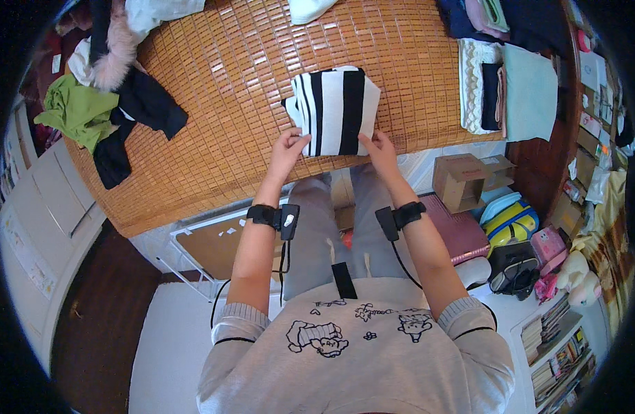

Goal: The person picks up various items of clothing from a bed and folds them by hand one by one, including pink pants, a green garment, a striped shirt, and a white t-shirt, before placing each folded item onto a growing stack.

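A black-and-white striped knit garment lies folded into a compact bundle on the woven bamboo mat, close to the mat's near edge. My left hand pinches its near left corner between thumb and fingers. At the near right corner, my right hand grips the cloth in the same way. Layers of the fold show along the garment's left side, where a dark bit of cloth sticks out. Both wrists carry black straps with small boxes and cables.
At the left lie loose clothes: a green garment, a black one and a pink fluffy piece. Folded clothes stand in a row at the right. A cardboard box and bags sit below the mat's right edge.
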